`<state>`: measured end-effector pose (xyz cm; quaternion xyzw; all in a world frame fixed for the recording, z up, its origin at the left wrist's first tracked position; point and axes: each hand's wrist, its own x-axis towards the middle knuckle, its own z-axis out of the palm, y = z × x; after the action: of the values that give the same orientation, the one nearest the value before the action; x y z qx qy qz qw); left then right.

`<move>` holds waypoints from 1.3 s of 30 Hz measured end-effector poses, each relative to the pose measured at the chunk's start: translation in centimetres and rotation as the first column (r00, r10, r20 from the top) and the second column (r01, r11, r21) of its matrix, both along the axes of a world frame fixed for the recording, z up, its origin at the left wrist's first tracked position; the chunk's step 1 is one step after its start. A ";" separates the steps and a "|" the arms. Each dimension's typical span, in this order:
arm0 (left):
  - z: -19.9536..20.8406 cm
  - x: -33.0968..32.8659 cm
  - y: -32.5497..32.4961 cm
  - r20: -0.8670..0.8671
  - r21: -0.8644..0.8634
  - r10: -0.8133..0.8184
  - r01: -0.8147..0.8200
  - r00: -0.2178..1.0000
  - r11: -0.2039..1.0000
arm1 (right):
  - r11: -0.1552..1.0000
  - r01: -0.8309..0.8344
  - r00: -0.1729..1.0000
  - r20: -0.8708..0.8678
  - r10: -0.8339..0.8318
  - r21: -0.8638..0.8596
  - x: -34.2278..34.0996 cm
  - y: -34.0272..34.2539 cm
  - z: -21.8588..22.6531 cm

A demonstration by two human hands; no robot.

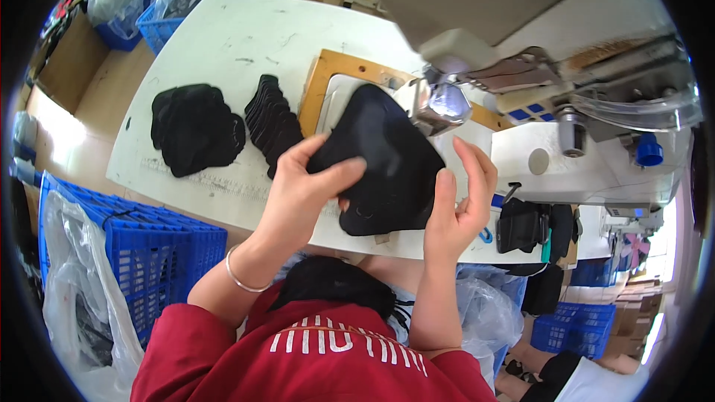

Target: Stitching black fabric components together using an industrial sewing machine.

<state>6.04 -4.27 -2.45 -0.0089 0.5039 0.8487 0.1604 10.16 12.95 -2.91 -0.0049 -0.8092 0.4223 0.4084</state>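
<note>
A black padded fabric piece point(383, 156), roughly shield-shaped, is raised in front of the sewing machine point(443, 100). My left hand point(313, 186) grips its left edge, thumb on top and the other fingers partly hidden beneath. At the fabric's right edge is my right hand point(462, 208), thumb and fingers apart and nothing visible between them. Whether its thumb touches the edge, I cannot tell. To the left on the white table point(246, 37) lie a pile of black fabric pieces point(197, 130) and a fanned row of narrower black pieces point(272, 123).
A wooden frame point(320, 78) borders the machine bed. Blue crates point(153, 253) stand at the left, one with a plastic bag point(82, 290) over it. Black items point(521, 227) sit at the table's right. A seated person point(566, 376) shows at lower right.
</note>
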 end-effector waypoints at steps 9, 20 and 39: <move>-3.7 3.5 -1.0 0.112 0.162 -0.305 0.286 0.946 0.945 | 0.695 -0.085 0.828 0.338 0.448 -0.714 3.4 -0.3 -0.9; -5.1 6.3 1.5 0.283 0.540 -0.425 0.224 0.860 0.811 | 0.629 0.022 0.958 0.197 0.209 -0.777 8.8 -2.5 -1.3; -5.1 7.8 -1.1 0.136 0.314 -0.408 0.352 0.903 0.882 | 0.314 -0.111 0.866 0.064 0.497 -0.943 10.5 -3.7 -3.3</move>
<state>13.80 -5.33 -7.57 0.0290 0.3513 0.8582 0.3733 20.65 9.22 -6.17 -0.1484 -0.4792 0.8594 0.0986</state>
